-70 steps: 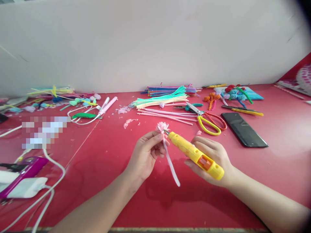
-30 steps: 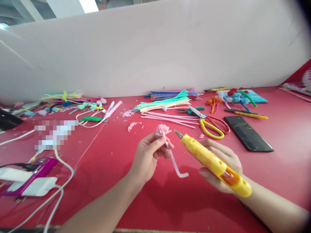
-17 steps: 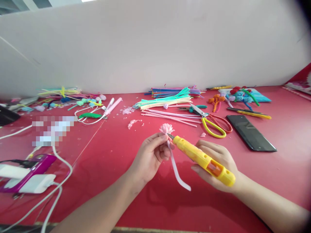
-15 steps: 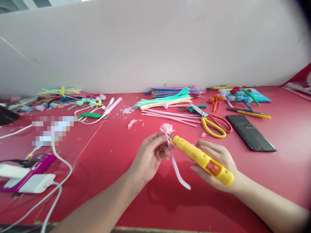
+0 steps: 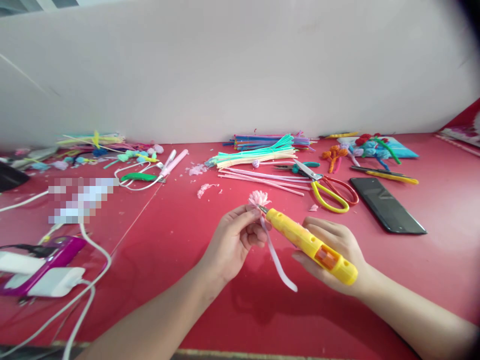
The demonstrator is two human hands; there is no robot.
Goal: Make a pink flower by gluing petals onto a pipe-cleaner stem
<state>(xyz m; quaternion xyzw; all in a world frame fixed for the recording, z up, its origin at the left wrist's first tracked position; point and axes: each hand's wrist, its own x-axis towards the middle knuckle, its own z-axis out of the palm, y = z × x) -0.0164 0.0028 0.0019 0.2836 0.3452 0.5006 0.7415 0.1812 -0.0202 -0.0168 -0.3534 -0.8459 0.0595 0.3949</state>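
Observation:
A small pink pipe-cleaner flower (image 5: 258, 198) is pinched in my left hand (image 5: 238, 232), its fluffy head above my fingertips. Its pale pink stem (image 5: 279, 267) hangs down and curves to the right. My right hand (image 5: 333, 245) grips a yellow glue gun (image 5: 311, 245), whose orange part shows near its rear end. The gun's metal nozzle (image 5: 263, 208) is at the underside of the flower head, close to my left fingertips; whether it touches cannot be made out. The fingers on the gun's handle are partly hidden behind its body.
Beyond my hands lie scissors (image 5: 330, 197), pink pipe cleaners (image 5: 262, 181) and a green-and-cream bundle (image 5: 258, 156). A black phone (image 5: 388, 206) lies at right, near finished pipe-cleaner pieces (image 5: 333, 157). At left are a purple power strip (image 5: 65, 250), white cables (image 5: 99, 245) and a pink hair straightener (image 5: 174, 164).
The flower and the glue gun have shifted very slightly, with the stem's loose end a little further right. Both hands keep their hold.

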